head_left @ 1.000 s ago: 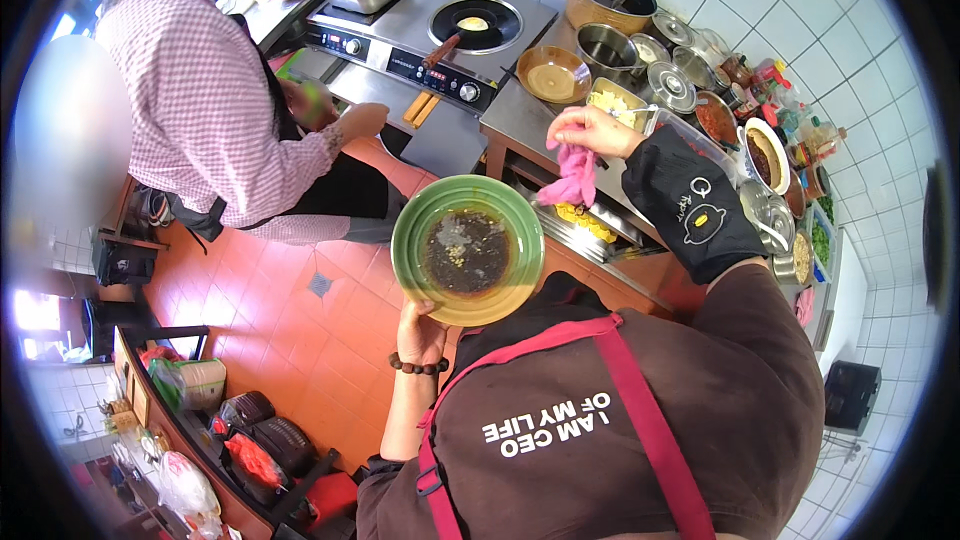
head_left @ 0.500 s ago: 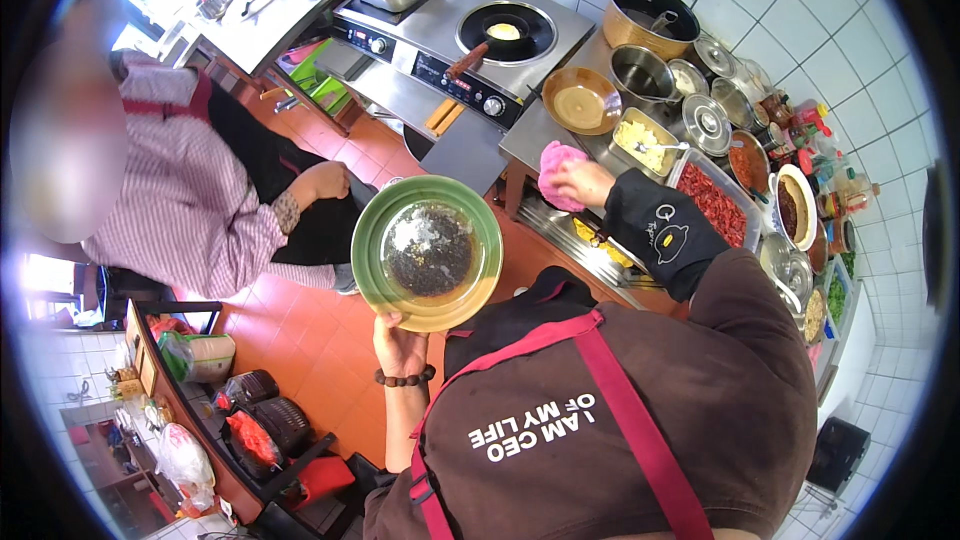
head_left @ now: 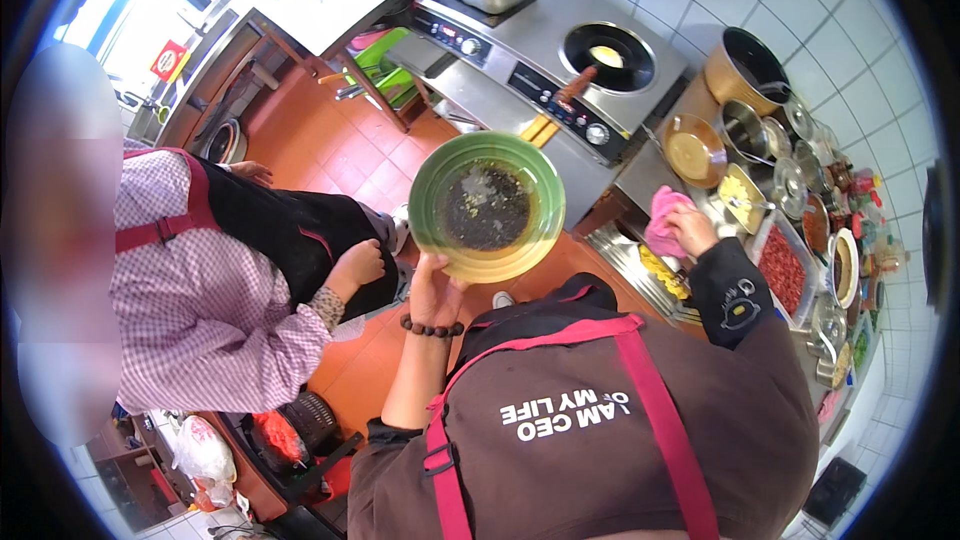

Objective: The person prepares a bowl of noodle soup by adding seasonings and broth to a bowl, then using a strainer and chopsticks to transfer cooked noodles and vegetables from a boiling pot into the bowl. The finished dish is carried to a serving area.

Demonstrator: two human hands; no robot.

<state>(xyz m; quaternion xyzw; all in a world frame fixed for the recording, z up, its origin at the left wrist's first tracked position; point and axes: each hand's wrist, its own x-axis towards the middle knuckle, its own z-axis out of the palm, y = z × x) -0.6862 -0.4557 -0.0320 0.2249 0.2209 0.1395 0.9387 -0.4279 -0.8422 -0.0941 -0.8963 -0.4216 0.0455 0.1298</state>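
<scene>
At the left, a co-worker (head_left: 200, 340) in a black apron (head_left: 285, 230) is seen. By the left hand (head_left: 437, 290), a green-and-yellow bowl (head_left: 430, 202) of dark liquid (head_left: 487, 218) is grasped at its near rim, held above the floor (head_left: 345, 370). Farther right, a pink cloth (head_left: 663, 222) is clutched by the right hand (head_left: 692, 230), near a counter (head_left: 640, 176) on which a brown bowl (head_left: 692, 154) is set.

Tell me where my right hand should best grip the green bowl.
Probably the right rim of the green bowl, coming from the right: the left hand holds the near-left edge, leaving that side free. Keep it level; dark liquid lies inside. The right hand holds a pink cloth, so free it first.
</scene>
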